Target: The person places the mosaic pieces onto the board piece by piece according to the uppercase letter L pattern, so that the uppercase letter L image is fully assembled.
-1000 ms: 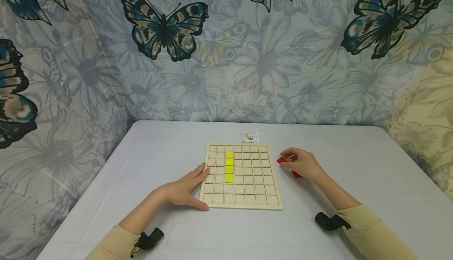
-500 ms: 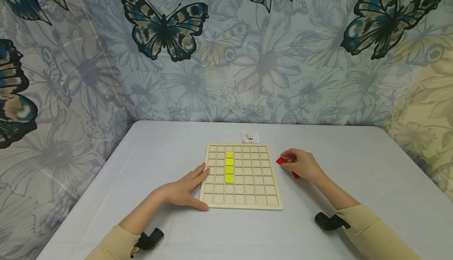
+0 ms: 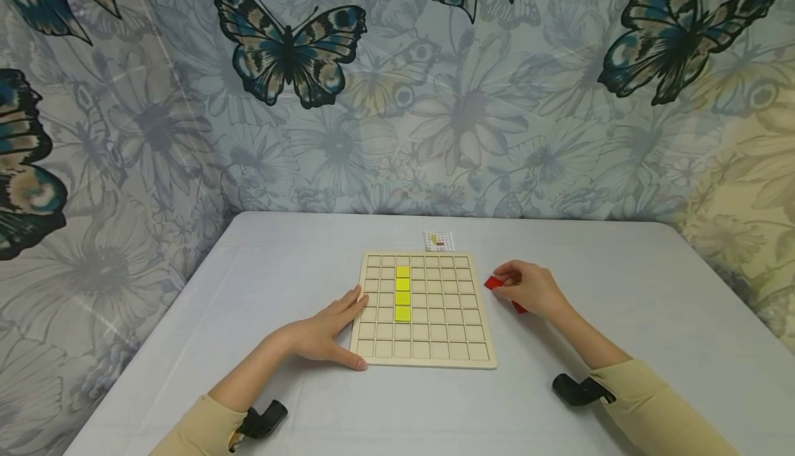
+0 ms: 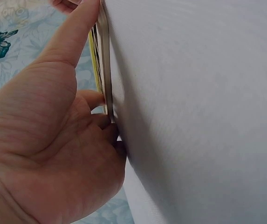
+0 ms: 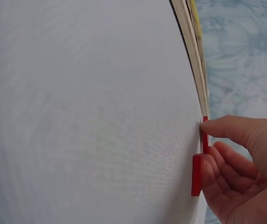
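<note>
A pale wooden grid board [image 3: 435, 340] lies flat on the table in the head view. Four-sided yellow tiles [image 3: 402, 298] fill several cells of one column. My left hand [image 3: 323, 332] rests at the board's left edge, fingers spread and fairly straight, thumb at the near left corner. To the right of the board, my right hand [image 3: 528, 287] pinches a red square tile [image 3: 493, 282] between thumb and fingers. A second red tile [image 5: 197, 175] stands out below those fingers in the right wrist view; in the head view the hand partly covers it.
Just beyond the board's far edge lies a small card [image 3: 438, 241] printed with a coloured grid pattern. A white cloth covers the table [image 3: 298, 249]. Behind it hangs a butterfly-patterned backdrop [image 3: 466, 111]. Each wrist carries a black camera mount [image 3: 263, 419].
The pinched red tile has shifted very slightly left, and the right fingers with it. My left hand, the board and the yellow tiles have stayed put.
</note>
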The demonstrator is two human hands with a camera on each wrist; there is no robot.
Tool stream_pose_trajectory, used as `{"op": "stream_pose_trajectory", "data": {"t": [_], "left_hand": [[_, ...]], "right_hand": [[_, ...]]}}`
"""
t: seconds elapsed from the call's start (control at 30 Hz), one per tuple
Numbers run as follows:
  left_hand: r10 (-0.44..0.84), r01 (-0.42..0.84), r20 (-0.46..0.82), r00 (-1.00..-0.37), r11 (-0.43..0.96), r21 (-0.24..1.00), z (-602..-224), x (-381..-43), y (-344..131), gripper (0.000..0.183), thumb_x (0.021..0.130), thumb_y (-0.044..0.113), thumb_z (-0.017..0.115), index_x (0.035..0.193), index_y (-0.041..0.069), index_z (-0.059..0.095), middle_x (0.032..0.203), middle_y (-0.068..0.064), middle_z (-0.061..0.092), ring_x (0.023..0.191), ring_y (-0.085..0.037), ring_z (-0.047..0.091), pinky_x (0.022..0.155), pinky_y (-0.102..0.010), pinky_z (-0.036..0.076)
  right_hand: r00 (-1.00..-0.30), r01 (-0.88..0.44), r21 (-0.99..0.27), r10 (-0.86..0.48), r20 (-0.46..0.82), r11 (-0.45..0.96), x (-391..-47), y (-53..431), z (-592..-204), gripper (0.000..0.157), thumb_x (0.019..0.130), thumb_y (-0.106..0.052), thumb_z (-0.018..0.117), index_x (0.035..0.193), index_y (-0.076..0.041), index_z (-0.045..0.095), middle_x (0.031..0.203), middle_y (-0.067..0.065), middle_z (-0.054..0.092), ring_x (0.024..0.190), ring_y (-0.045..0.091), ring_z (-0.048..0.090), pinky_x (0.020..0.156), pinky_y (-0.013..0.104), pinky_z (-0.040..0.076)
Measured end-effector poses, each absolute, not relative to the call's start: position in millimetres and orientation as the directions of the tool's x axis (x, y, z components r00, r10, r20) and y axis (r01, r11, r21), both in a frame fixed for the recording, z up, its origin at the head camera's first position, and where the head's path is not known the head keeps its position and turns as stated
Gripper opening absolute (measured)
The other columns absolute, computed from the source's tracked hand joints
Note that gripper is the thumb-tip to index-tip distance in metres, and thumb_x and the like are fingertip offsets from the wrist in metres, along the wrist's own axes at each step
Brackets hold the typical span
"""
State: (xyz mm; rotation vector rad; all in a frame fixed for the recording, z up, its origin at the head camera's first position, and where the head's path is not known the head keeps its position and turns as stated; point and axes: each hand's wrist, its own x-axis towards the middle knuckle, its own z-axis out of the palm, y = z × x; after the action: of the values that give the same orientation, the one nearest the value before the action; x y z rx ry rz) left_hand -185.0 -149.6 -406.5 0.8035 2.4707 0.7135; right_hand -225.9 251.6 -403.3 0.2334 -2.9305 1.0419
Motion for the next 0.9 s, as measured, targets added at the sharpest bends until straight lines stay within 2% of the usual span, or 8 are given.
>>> {"op": "stream_pose_trajectory", "data": {"t": [0.27, 0.47, 0.67, 0.9], "left_hand": [[0.629, 0.393, -0.254, -0.734, 0.699, 0.597, -405.8, -184.3, -149.0, 0.113, 0.078, 0.052, 0.078, 0.157, 0.008, 0.01, 0.162, -0.013, -0.007, 0.148, -0.03, -0.004, 0.116, -0.053, 0.009], [0.631, 0.401, -0.251, -0.734, 0.701, 0.59, -406.7, -184.9, -149.6, 0.113, 0.078, 0.053, 0.077, 0.157, 0.008, 0.01, 0.162, -0.012, -0.007, 0.148, -0.03, -0.004, 0.116, -0.052, 0.009], [0.635, 0.407, -0.243, -0.734, 0.697, 0.591, -407.0, -185.0, -149.8, 0.113, 0.078, 0.053, 0.077, 0.157, 0.007, 0.011, 0.162, -0.013, -0.006, 0.148, -0.03, -0.003, 0.116, -0.052, 0.01], [0.638, 0.412, -0.242, -0.731, 0.695, 0.589, -406.1, -184.5, -149.3, 0.113, 0.078, 0.052, 0.078, 0.157, 0.006, 0.011, 0.162, -0.014, -0.006, 0.148, -0.03, -0.003, 0.116, -0.052, 0.01]], "right_hand": [[-0.993, -0.116, -0.663, -0.105, 0.057, 0.739, -224.5, 246.8, -401.5, 0.036, 0.083, -0.021, 0.078, 0.112, -0.003, 0.068, 0.094, 0.005, 0.069, 0.09, 0.021, 0.064, 0.075, 0.031, 0.048], [-0.993, -0.108, -0.708, -0.104, 0.049, 0.698, -220.1, 237.3, -398.3, 0.037, 0.083, -0.024, 0.079, 0.113, -0.005, 0.067, 0.095, 0.005, 0.07, 0.092, 0.022, 0.064, 0.066, 0.03, 0.05], [-0.989, -0.134, -0.746, -0.132, 0.062, 0.652, -215.9, 225.0, -397.8, 0.035, 0.082, -0.022, 0.079, 0.112, -0.005, 0.068, 0.094, 0.003, 0.07, 0.091, 0.02, 0.065, 0.077, 0.034, 0.05], [-0.98, -0.161, -0.786, -0.188, 0.058, 0.597, -210.0, 206.8, -395.5, 0.032, 0.082, -0.019, 0.079, 0.108, -0.006, 0.069, 0.092, 0.002, 0.069, 0.088, 0.019, 0.064, 0.077, 0.033, 0.052]]}}
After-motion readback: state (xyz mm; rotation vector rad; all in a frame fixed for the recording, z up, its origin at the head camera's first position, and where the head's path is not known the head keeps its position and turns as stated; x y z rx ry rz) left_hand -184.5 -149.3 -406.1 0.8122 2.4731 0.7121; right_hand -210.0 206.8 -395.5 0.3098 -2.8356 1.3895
